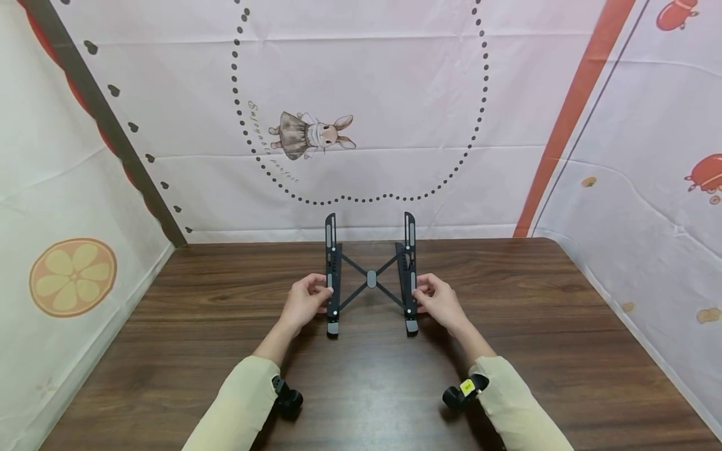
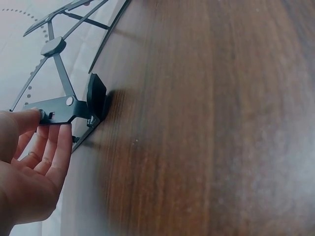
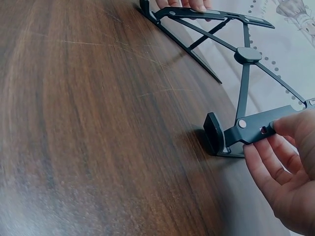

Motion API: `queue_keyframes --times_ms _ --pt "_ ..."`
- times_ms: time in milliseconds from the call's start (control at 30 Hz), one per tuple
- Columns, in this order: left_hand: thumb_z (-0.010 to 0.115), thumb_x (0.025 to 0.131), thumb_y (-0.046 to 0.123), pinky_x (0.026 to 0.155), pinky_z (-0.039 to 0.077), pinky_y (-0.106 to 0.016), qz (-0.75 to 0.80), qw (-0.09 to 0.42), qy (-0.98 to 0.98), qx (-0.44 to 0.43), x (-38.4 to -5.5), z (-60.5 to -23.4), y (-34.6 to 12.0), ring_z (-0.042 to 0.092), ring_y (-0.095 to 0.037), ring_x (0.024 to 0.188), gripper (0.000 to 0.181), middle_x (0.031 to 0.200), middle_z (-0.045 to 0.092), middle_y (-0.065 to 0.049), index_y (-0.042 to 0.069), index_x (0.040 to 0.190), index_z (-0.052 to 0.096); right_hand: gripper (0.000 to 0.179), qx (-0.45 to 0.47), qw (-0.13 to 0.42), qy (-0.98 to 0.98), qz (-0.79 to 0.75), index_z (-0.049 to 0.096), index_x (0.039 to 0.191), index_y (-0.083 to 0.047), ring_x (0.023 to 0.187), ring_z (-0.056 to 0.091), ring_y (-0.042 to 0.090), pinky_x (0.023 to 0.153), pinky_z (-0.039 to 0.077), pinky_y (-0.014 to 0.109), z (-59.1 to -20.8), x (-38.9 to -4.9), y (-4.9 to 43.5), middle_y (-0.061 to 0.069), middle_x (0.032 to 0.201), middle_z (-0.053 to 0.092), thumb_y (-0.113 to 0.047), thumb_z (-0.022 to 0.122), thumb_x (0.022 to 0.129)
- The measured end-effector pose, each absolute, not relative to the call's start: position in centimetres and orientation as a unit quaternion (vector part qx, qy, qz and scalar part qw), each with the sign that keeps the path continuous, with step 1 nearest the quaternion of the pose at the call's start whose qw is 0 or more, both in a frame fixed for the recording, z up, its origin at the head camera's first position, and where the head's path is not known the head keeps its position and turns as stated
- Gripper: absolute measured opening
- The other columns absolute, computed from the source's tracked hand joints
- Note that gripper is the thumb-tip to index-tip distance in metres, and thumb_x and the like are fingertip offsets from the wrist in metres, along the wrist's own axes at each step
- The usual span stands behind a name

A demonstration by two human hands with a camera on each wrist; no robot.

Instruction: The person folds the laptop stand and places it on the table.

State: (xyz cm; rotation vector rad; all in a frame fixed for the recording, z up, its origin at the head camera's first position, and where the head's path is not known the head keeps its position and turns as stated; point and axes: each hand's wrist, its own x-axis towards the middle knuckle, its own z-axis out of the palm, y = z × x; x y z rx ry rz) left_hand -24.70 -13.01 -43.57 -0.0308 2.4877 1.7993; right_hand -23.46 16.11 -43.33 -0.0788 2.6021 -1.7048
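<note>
Head view: black folding stand (image 1: 371, 279) spread on far part of tabletop (image 1: 361, 388). Left hand (image 1: 303, 302) pinches left rail (image 1: 330, 263); right hand (image 1: 442, 304) pinches right rail (image 1: 411, 263). Best: matched pressure both sides, fingers clear of crossed bars (image 1: 355, 265).

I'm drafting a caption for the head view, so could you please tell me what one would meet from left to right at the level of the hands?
Orange-slice print, left hand, left black rail, grey hub, right black rail, right hand, tan prints.
</note>
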Motion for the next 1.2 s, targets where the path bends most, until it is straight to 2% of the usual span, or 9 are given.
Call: queue_keyframes --times_ms 533,1067,1200 --pt "0.062 0.086 0.008 0.064 0.056 -0.031 0.595 0.037 0.802 -0.017 -24.54 -43.51 -13.11 0.063 -0.016 0.071 0.023 0.091 0.063 -0.011 0.005 0.109 0.06 0.023 0.0 0.027 0.825 -0.564 0.056 0.112 -0.005 0.082 0.061 0.021 0.068 0.055 0.033 -43.47 -23.59 16.26 0.012 0.097 0.058 -0.01 0.057 0.09" --pt "0.062 0.086 0.006 0.065 0.056 -0.036 0.603 0.028 0.797 -0.021 -24.24 -43.51 -13.07 0.064 -0.016 0.069 0.024 0.09 0.065 -0.014 0.002 0.11 0.061 0.024 0.026 0.027 0.787 -0.616 0.059 0.11 0.001 0.075 0.063 0.016 0.071 0.055 0.039 -43.39 -23.56 15.98 0.011 0.094 0.061 -0.007 0.061 0.087" --pt "0.062 0.086 0.007 0.064 0.056 -0.035 0.599 0.026 0.8 -0.022 -24.25 -43.52 -13.03 0.064 -0.015 0.068 0.023 0.089 0.065 -0.013 0.004 0.109 0.062 0.024 0.029 0.03 0.782 -0.622 0.059 0.11 0.001 0.073 0.063 0.016 0.072 0.055 0.04 -43.45 -23.62 16.03 0.01 0.093 0.061 -0.007 0.06 0.088"
